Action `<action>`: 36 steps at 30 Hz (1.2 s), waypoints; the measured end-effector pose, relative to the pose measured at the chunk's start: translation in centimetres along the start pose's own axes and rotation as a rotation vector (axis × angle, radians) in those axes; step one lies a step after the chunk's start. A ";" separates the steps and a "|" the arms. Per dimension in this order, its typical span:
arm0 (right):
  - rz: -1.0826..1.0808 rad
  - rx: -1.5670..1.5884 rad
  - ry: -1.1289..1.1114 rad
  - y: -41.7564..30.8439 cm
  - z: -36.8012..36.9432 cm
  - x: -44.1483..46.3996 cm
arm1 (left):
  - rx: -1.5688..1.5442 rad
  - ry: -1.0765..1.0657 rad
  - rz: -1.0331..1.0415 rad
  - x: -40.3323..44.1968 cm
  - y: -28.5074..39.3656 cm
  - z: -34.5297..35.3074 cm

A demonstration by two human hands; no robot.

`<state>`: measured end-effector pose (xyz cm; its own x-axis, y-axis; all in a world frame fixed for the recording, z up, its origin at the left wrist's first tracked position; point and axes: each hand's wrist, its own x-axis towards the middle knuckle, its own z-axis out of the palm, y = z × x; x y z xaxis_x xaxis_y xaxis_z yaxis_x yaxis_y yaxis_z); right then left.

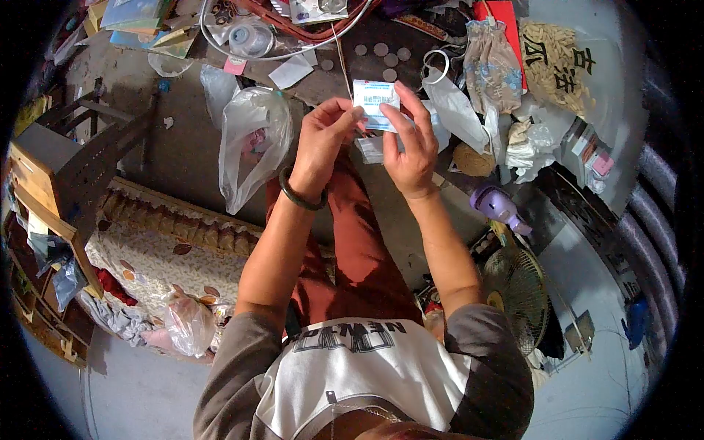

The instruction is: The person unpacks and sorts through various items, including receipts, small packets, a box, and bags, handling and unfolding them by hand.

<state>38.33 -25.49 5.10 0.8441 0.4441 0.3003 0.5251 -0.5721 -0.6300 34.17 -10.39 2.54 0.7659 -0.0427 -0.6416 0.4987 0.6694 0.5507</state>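
A small white packet with blue print (376, 103) is held up between my two hands over the table's near edge. My left hand (320, 143), with a dark bangle (301, 196) at the wrist, pinches the packet's left edge between thumb and fingers. On the packet's right side, my right hand (412, 150) grips it with thumb and fingertips. Parts of the packet's edges are hidden by my fingers. Several round coins (380, 49) lie just beyond it. Below it, a pale flat piece (371, 149) is partly covered by my hands.
A clear plastic bag (249, 139) hangs left of my arm. To the right are a drawstring pouch (493, 70), a bag of pale strips (551, 62) and a roll of brown material (473, 160). Lower right are a purple device (499, 207) and a fan (517, 293).
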 end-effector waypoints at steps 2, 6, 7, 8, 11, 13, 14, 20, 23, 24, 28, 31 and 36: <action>-0.043 -0.024 -0.024 0.4 0.0 0.1 | 0.002 -0.009 0.008 -0.3 0.2 0.3; -0.028 0.005 -0.005 0.3 0.1 0.4 | 0.026 -0.037 0.015 -0.4 0.5 0.1; -0.023 0.005 0.000 0.2 0.2 0.3 | 0.026 -0.045 0.020 -0.4 0.4 0.0; -0.018 0.005 0.004 0.2 0.2 0.3 | 0.026 -0.053 0.024 -0.4 0.3 -0.1; 0.008 0.011 0.028 0.3 0.3 0.4 | -0.031 0.069 0.055 -0.8 0.3 0.2; 0.038 0.040 0.046 0.1 0.0 0.8 | -0.016 0.122 0.103 -0.8 0.5 -0.5; 0.052 0.055 0.056 0.0 -0.2 0.9 | -0.008 0.148 0.127 -0.9 0.6 -0.7; 0.414 0.388 0.065 -0.8 -0.2 1.0 | 0.539 0.315 0.406 -2.3 1.1 -0.2; 0.532 0.399 0.025 -1.6 -0.5 1.3 | 0.745 0.215 0.565 -2.6 1.7 0.0; 0.544 0.380 0.007 -1.7 -0.6 1.5 | 0.786 0.162 0.612 -2.5 1.7 0.0; 0.528 0.284 -0.068 -1.7 -0.5 1.8 | 0.226 0.074 0.238 -1.8 1.0 0.1; 0.577 0.334 -0.083 -2.2 -0.5 2.3 | 0.166 0.066 0.214 -1.1 1.1 -0.1; 0.510 0.471 -0.082 -1.7 -0.4 2.5 | 0.287 -0.025 0.345 -1.1 1.2 -0.7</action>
<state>39.54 -23.68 7.18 0.9521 0.2610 -0.1594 -0.0534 -0.3715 -0.9269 33.66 -9.03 3.56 0.9147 0.1267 -0.3837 0.3026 0.4146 0.8582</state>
